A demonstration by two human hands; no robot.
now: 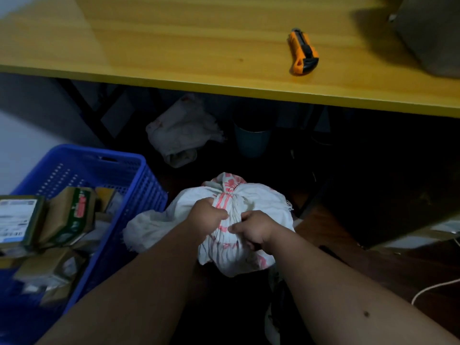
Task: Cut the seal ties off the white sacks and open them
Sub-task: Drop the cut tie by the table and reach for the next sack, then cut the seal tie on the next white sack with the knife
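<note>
A white sack (258, 202) with red print stands on the dark floor in front of me, its neck bunched together at the top. My left hand (207, 214) grips the gathered cloth on the left of the neck. My right hand (254, 229) grips it on the right, close beside the left. An orange and black utility knife (302, 52) lies on the yellow wooden table (174, 46), well above and to the right of both hands. A second crumpled white sack (179, 133) lies on the floor under the table.
A blue plastic crate (119, 175) with several cardboard parcels stands at my left. A grey bag (433, 33) sits on the table's far right. A pale bucket (252, 143) stands under the table. A white cord (433, 287) runs along the floor at the right.
</note>
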